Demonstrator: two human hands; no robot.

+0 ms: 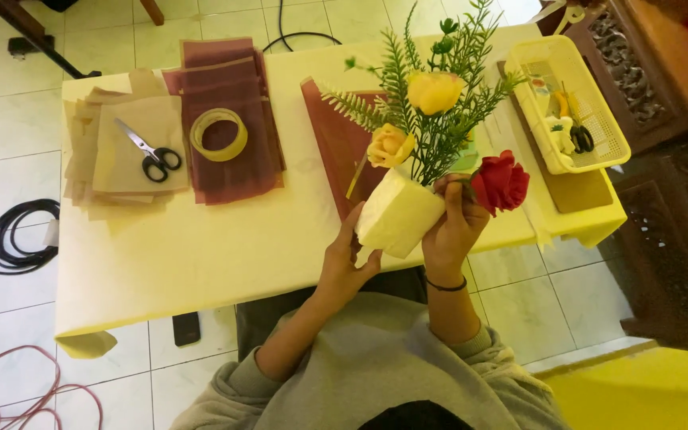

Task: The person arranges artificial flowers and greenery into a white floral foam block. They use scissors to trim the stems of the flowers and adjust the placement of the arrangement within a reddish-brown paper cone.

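Head view: both hands (344, 259) (451, 231) grip a smooth white foam block (396, 213).

A small dark rectangular device, seemingly a phone with its screen unlit (186, 327), is seen lying flat on the white floor tiles just under the near edge of the table. In the yellow plastic basket (599, 155) at the table's right end, a small card-like packet with mixed colours (541, 84) is seen near the far end; its details cannot be made out. No signs are seen.
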